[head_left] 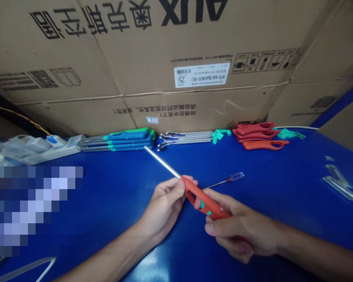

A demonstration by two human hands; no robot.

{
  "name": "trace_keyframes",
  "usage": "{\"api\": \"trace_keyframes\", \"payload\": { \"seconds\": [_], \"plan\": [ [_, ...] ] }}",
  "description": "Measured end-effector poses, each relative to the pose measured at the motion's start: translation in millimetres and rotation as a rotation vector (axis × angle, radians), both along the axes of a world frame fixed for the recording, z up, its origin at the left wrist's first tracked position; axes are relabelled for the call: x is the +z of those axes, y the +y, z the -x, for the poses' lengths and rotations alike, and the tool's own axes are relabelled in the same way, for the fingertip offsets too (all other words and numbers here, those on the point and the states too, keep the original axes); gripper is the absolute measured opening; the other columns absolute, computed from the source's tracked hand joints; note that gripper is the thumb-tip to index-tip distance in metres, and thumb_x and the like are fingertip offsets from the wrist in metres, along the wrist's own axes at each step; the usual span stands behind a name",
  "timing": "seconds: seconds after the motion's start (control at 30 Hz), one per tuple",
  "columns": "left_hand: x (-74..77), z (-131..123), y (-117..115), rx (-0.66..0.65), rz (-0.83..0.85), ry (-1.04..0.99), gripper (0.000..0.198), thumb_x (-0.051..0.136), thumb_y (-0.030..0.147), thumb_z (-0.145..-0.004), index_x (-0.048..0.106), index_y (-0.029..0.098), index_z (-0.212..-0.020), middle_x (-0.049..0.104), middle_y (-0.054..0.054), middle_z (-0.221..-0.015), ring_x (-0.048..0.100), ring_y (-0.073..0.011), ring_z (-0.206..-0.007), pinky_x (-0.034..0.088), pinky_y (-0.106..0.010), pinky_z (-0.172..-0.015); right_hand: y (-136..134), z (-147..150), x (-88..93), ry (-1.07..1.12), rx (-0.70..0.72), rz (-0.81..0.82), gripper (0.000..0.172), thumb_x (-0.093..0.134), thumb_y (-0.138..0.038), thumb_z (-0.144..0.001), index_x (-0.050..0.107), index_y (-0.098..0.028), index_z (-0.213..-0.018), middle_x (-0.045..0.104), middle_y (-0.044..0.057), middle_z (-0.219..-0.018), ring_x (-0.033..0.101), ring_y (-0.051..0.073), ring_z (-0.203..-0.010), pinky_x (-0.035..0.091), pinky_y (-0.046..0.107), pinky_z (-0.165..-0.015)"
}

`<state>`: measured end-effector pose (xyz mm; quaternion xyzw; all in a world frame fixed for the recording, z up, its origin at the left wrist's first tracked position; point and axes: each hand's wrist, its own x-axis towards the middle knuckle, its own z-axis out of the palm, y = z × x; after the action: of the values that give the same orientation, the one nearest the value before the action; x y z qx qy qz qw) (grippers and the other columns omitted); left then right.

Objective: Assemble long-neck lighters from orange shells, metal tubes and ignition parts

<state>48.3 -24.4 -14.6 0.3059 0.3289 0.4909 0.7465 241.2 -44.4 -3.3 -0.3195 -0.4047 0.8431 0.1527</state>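
Orange lighter: long-nosed utility lighter, held in both hands above the bench, tilted with its steel tube pointing up and left; the tube tip sits near the blue lighters.

Left hand: mostly closed on the orange body near the tube, thumb on top, fingers curled behind it.

Right hand: curled around the lighter's lower end, fingers wrapped under it and partly hiding it.

Screwdriver: slim, clear handle, its thin shaft running down and left towards the lighter; it is in neither hand, and its tip is hidden behind the right hand.

Blue bench: glossy surface under everything here.

Back row: blue lighters stacked side by side with green trim, then metal tubes with wire ends, green parts, and red-orange handles.

Right side: clear plastic pieces lying on the bench.

Left side: power strip beside a plastic bag; a pixelated patch hides part of the bench.

Behind: cardboard box printed with AUX, standing against the bench's far edge.
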Motion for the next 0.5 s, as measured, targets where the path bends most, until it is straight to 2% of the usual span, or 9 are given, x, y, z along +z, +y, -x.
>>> {"api": "trace_keyframes", "payload": {
  "seconds": [0.13, 0.3, 0.4, 0.5],
  "plan": [
    [0.6, -1.0, -0.5, -0.005, -0.008, 0.024, 0.031, 0.087, 0.037, -0.07, 0.076, 0.014, -0.088, 0.073, -0.006, -0.079, 0.061, -0.0162, -0.069, 0.045, -0.031, -0.075, -2.5, 2.6, -1.7, -0.012, -0.037, -0.027, 0.058, 0.071, -0.042, -0.084, 0.04, -0.021, -0.128, 0.038, -0.017, -0.037, 0.025, 0.004, -0.029, 0.031, 0.011, -0.032],
    [2.4, -0.7, 0.9, 0.04, -0.009, 0.047, 0.031, 0.088, 0.036, -0.067, 0.077, 0.013, -0.085, 0.074, -0.008, -0.081, 0.064, -0.0183, -0.075, 0.049, -0.032, -0.077, 0.6, 4.2, 4.0, -0.012, -0.046, -0.022, 0.062, 0.075, -0.04, -0.082, 0.041, -0.021, -0.13, 0.043, -0.015, -0.04, 0.028, 0.003, -0.029, 0.029, 0.011, -0.032],
    [6.0, 0.7, 2.4, 0.1, -0.011, 0.071, 0.031, 0.088, 0.035, -0.067, 0.078, 0.013, -0.085, 0.075, -0.008, -0.083, 0.067, -0.0192, -0.077, 0.052, -0.033, -0.078, 7.1, -0.3, 11.3, 0.008, -0.049, -0.07, 0.071, 0.077, -0.04, -0.081, 0.035, -0.024, -0.136, 0.064, -0.006, -0.067, 0.049, 0.006, -0.035, 0.039, 0.015, -0.036],
    [10.2, 1.8, 3.9, 0.157, -0.012, 0.105, 0.027, 0.088, 0.033, -0.068, 0.078, 0.012, -0.081, 0.075, -0.009, -0.082, 0.068, -0.018, -0.074, 0.055, -0.033, -0.077, 10.5, -7.2, 15.3, -0.16, -0.168, -0.31, 0.068, 0.079, -0.037, -0.078, 0.04, -0.026, -0.133, 0.067, -0.001, -0.084, 0.064, 0.012, -0.055, 0.052, 0.024, -0.05]
  ]
}}
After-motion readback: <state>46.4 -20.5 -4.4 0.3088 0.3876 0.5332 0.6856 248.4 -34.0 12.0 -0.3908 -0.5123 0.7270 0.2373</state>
